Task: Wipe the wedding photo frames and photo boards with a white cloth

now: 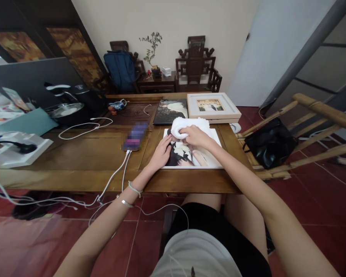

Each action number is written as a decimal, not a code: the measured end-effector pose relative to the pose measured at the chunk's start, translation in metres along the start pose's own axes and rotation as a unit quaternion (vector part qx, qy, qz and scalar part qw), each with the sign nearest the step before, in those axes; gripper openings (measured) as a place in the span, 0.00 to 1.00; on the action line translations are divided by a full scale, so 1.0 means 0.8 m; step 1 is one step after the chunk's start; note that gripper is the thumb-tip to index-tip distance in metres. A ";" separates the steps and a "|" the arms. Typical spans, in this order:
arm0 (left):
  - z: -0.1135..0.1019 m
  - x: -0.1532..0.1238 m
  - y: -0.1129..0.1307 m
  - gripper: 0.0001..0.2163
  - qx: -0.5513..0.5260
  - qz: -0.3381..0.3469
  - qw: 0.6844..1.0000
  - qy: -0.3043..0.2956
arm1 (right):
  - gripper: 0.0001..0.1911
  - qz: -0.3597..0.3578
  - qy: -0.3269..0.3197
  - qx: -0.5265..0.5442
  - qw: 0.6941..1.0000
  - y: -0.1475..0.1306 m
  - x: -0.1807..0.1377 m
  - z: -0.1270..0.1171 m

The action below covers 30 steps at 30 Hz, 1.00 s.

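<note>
A large photo print or panel (180,154) with a white edge lies flat near the front of the wooden table. My right hand (195,136) grips a folded white towel (190,124), which rests on the upper part of the photo and covers some of it. Along the photo's left edge, my left hand (162,151) lies flat with its fingers stretched out, holding nothing. Behind the towel are a dark-covered picture (168,111) and a pale framed photo (213,104) stacked on something of similar size.
Left of the photo, a phone (135,136) is plugged into white cables that hang over the table's front edge. A power strip (23,150), a pot (67,111) and a black kettle (88,98) stand further left. A bamboo chair (294,163) with a black bag (271,144) is on the right.
</note>
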State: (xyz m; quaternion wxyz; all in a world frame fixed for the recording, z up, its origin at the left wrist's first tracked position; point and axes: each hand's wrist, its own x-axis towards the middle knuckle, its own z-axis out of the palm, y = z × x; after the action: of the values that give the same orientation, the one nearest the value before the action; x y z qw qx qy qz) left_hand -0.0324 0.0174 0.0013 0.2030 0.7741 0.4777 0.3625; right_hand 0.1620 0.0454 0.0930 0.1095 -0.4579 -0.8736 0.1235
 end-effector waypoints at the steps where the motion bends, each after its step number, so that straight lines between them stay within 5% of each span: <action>1: 0.000 0.000 0.000 0.21 -0.002 0.000 1.000 -0.001 | 0.21 0.010 -0.006 0.009 1.000 0.003 0.006 -0.001; 10: -0.001 -0.001 0.002 0.21 0.004 -0.002 1.000 -0.002 | 0.22 0.014 0.013 -0.011 1.000 -0.001 -0.001 0.005; 22: 0.000 -0.001 0.008 0.22 0.012 -0.004 1.000 0.000 | 0.32 -0.081 -0.076 -0.001 0.994 -0.074 -0.183 0.022; 30: 0.003 -0.001 0.003 0.21 0.005 0.001 1.000 0.010 | 0.32 -0.041 -0.029 -0.025 0.998 -0.031 -0.120 0.022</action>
State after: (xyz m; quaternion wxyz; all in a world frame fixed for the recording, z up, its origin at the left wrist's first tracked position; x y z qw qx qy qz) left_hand -0.0296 0.0160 0.0010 0.1944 0.7719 0.4810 0.3676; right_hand 0.1907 -0.0500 0.0767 0.0775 -0.4204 -0.8973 0.1103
